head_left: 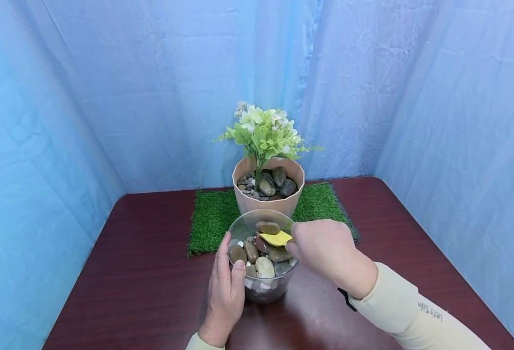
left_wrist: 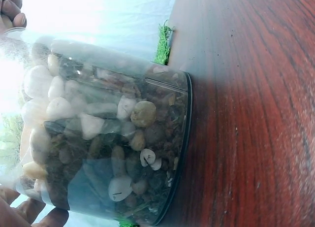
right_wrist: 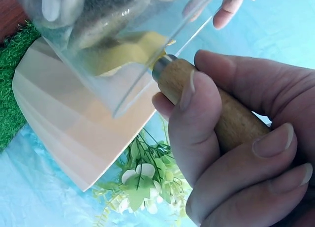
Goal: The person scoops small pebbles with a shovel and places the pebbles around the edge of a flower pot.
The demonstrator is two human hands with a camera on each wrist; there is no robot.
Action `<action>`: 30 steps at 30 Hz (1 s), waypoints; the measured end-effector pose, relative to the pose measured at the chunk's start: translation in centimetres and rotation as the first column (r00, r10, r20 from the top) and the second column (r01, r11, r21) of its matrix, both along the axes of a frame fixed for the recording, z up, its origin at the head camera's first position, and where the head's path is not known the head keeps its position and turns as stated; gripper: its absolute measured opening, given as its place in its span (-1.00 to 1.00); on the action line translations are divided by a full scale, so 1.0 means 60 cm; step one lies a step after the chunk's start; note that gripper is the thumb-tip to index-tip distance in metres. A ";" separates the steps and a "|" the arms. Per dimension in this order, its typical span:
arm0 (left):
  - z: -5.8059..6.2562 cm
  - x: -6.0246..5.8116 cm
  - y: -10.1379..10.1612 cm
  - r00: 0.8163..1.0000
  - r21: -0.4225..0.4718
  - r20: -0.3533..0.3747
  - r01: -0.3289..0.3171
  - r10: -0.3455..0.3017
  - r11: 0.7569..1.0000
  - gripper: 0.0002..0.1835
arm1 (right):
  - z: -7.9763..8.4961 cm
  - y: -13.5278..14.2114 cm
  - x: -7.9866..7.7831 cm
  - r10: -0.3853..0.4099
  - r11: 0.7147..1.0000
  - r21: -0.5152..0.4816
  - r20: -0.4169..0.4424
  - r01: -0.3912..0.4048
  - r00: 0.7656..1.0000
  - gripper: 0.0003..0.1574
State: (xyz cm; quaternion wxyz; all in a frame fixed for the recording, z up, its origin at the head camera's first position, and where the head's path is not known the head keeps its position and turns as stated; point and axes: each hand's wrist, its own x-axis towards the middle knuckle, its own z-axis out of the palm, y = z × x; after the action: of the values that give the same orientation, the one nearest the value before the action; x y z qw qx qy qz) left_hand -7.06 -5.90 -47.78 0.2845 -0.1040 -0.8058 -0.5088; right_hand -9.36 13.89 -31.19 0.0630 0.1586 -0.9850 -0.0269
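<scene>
A clear bowl (head_left: pixel 263 289) filled with stones stands on the table. My left hand (head_left: pixel 227 287) touches its left side, fingers and thumb fairly straight near the rim. My right hand (head_left: pixel 327 248) grips the wooden handle (right_wrist: pixel 179 81) of a small yellow hand trowel, fingers wrapped round it. The trowel's yellow blade (head_left: pixel 276 238) lies inside the bowl, among large stones near the far right rim. One brown stone (head_left: pixel 267 227) sits just behind the blade; whether it rests on the blade I cannot tell. Through the wall, pebbles (left_wrist: pixel 142 113) and darker gravel show.
Right behind the bowl is a beige flowerpot (head_left: pixel 267 206) with stones and a white-flowered plant (head_left: pixel 267 131). It stands on a green grass mat (head_left: pixel 213 218). Dark red table top (head_left: pixel 143 272) surrounds these, with blue curtains (head_left: pixel 174 97) on three sides.
</scene>
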 end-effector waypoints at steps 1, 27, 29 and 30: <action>0.000 0.000 0.000 1.000 0.002 0.002 0.001 -0.001 1.000 -0.30 | -0.002 0.000 0.001 0.002 1.000 -0.003 -0.013 -0.002 1.000 -0.52; 0.000 0.001 0.000 1.000 -0.001 0.017 0.004 -0.004 1.000 -0.31 | -0.064 -0.022 0.012 0.112 0.989 -0.056 -0.350 -0.140 0.930 -0.52; 0.000 0.001 0.000 1.000 -0.004 0.019 0.002 -0.002 1.000 -0.31 | -0.067 -0.024 0.013 0.120 0.986 -0.066 -0.371 -0.155 0.921 -0.54; 0.000 0.001 -0.001 1.000 -0.006 0.020 0.001 -0.001 1.000 -0.31 | -0.069 -0.024 0.013 0.124 0.984 -0.072 -0.384 -0.164 0.915 -0.55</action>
State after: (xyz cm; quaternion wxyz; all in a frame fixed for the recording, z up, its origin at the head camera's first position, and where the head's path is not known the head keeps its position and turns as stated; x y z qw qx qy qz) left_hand -7.00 -5.94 -47.81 0.2758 -0.1001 -0.8101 -0.5076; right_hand -8.58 12.44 -35.36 0.2614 0.2192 -0.9400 -0.0018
